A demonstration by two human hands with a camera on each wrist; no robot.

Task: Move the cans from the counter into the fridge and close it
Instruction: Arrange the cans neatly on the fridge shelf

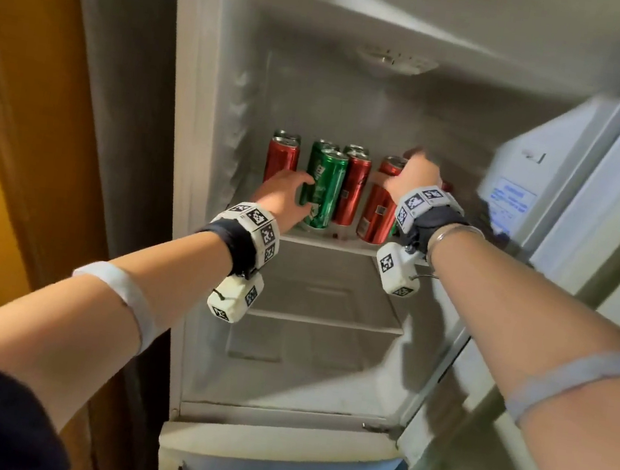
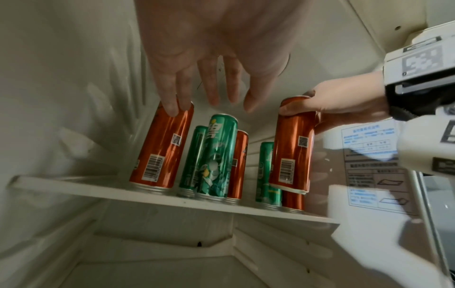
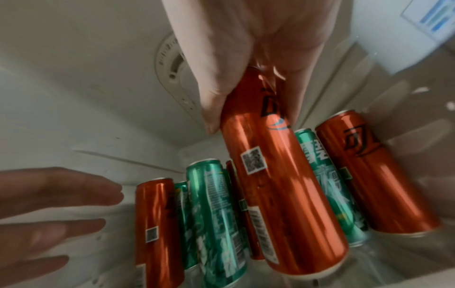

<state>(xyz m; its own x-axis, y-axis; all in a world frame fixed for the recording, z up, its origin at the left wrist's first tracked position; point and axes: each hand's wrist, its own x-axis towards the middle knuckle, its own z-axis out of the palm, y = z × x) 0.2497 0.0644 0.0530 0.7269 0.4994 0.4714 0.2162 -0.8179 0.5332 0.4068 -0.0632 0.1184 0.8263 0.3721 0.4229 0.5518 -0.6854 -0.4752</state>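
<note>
Several red and green cans stand on the fridge's upper shelf (image 1: 323, 241). My right hand (image 1: 413, 177) grips a red can (image 1: 377, 212) near its top. In the left wrist view this red can (image 2: 291, 148) hangs tilted, its base just above the shelf (image 2: 147, 193), in front of another red can. My left hand (image 1: 286, 193) is beside the front green can (image 1: 323, 189). The left wrist view shows the left hand (image 2: 204, 78) with straight, spread fingers that hold nothing, its fingertips by the top of the leftmost red can (image 2: 160, 148).
The fridge door (image 1: 598, 192) stands open to the right, with a blue-printed label on it. Below the cans lies a lower shelf (image 1: 325, 320) with nothing on it. A wooden panel (image 1: 21, 121) borders the fridge on the left.
</note>
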